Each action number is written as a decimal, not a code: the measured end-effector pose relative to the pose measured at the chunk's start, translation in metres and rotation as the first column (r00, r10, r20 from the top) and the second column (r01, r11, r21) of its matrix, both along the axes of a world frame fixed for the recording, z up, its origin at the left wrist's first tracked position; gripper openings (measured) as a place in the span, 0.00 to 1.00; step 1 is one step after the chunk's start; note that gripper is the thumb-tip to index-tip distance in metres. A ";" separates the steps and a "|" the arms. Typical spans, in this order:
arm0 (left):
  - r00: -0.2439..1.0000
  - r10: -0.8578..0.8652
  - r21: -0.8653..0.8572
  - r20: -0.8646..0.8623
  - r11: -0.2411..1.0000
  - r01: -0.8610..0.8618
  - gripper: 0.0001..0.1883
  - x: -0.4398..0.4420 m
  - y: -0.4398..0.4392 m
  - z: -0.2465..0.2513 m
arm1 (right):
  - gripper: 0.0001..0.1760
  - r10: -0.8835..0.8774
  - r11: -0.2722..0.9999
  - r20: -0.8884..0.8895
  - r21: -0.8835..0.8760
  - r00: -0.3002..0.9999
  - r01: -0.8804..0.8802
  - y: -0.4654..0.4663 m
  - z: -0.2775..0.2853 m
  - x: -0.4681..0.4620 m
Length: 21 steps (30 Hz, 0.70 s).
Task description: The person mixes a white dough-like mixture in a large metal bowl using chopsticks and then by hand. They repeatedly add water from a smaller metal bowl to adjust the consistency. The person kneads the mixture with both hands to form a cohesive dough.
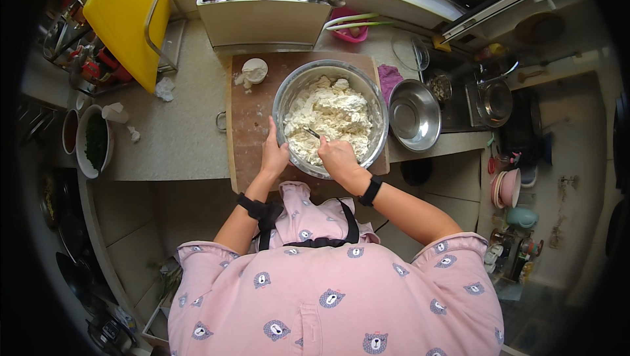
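A large steel mixing bowl (380, 110) holds shaggy, lumpy flour dough (339, 105) and rests on a wooden board (251, 134). My left hand (273, 151) lies against the bowl's left wall, thumb apart from the upright fingers. Closed around a thin metal utensil (311, 132) is my right hand (338, 159), at the bowl's near side; the utensil's end reaches into the dough and its kind cannot be told. A small white cup of flour (255, 70) stands at the board's upper left, with some flour spilled beside it.
Right of the mixing bowl sits a steel bowl (428, 129) near a purple cloth (389, 78). Behind the board stands a knife and cutlery holder (263, 24). At left are a yellow cutting board (128, 16) and a white bowl of chopped greens (108, 151).
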<state>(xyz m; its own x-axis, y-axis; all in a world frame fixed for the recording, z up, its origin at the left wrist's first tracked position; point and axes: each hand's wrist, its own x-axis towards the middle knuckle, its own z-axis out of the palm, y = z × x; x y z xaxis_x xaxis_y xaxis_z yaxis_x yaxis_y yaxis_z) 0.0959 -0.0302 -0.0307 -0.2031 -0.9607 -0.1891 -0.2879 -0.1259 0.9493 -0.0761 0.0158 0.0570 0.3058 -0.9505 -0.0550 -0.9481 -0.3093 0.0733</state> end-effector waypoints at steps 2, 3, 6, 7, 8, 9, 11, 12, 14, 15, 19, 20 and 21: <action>0.999 0.016 0.023 -0.028 1.000 -0.015 0.44 0.000 0.000 0.001 | 0.13 -0.016 0.998 0.065 -0.054 0.998 0.019 0.026 0.020 -0.007; 1.000 0.014 0.032 -0.026 0.999 -0.013 0.44 0.000 0.000 0.004 | 0.13 -0.026 0.997 0.037 0.080 0.999 0.023 0.035 0.027 -0.002; 1.000 -0.011 0.084 0.001 0.996 0.011 0.44 0.000 0.000 0.015 | 0.12 -0.028 0.967 -0.005 0.255 1.000 0.029 0.037 0.029 0.015; 0.999 -0.025 0.092 0.030 0.995 0.022 0.45 0.001 0.000 0.020 | 0.12 -0.099 0.980 -0.027 0.171 0.995 0.102 0.028 0.024 0.020; 0.998 -0.029 0.112 0.063 0.993 0.022 0.45 0.001 -0.001 0.025 | 0.12 -0.137 0.978 -0.034 0.152 0.990 0.141 0.010 0.016 0.021; 0.999 -0.028 0.147 0.019 0.989 0.025 0.45 0.002 -0.002 0.029 | 0.12 -0.195 0.963 -0.052 0.177 0.979 0.201 -0.009 0.007 0.017; 0.998 -0.017 0.248 -0.064 0.968 0.032 0.45 0.002 0.000 0.034 | 0.11 -0.341 0.937 -0.015 0.079 0.940 0.341 -0.045 -0.005 -0.005; 0.997 -0.017 0.255 -0.070 0.966 0.034 0.45 0.002 0.000 0.034 | 0.11 -0.345 0.938 0.022 0.033 0.938 0.345 -0.058 -0.006 -0.016; 0.996 0.003 0.235 -0.091 0.972 0.018 0.44 0.003 0.000 0.029 | 0.09 -0.432 0.902 0.061 0.023 0.900 0.431 -0.066 0.003 -0.033; 0.997 -0.018 0.196 -0.074 0.980 0.032 0.45 0.003 -0.002 0.024 | 0.08 -0.476 0.879 0.093 0.032 0.874 0.476 -0.066 0.012 -0.040; 0.999 -0.036 0.073 -0.038 0.997 0.038 0.45 0.003 -0.005 0.006 | 0.10 -0.546 0.836 0.063 0.104 0.835 0.539 -0.065 0.049 -0.057; 0.998 -0.045 0.068 -0.031 0.997 0.047 0.45 0.002 -0.006 0.005 | 0.10 -0.559 0.829 0.075 0.062 0.826 0.555 -0.069 0.049 -0.052; 0.999 -0.047 0.080 -0.027 0.996 0.049 0.45 0.001 -0.006 0.005 | 0.10 -0.498 0.864 0.085 -0.031 0.863 0.502 -0.073 0.045 -0.045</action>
<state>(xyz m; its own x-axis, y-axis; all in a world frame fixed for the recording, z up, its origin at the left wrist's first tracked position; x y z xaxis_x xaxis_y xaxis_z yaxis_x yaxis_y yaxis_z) 0.0966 -0.0362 -0.0255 -0.2546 -0.9316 -0.2595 -0.2713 -0.1887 0.9438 -0.1214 -0.0570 0.1023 -0.2103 -0.9776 0.0004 -0.9776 0.2103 0.0023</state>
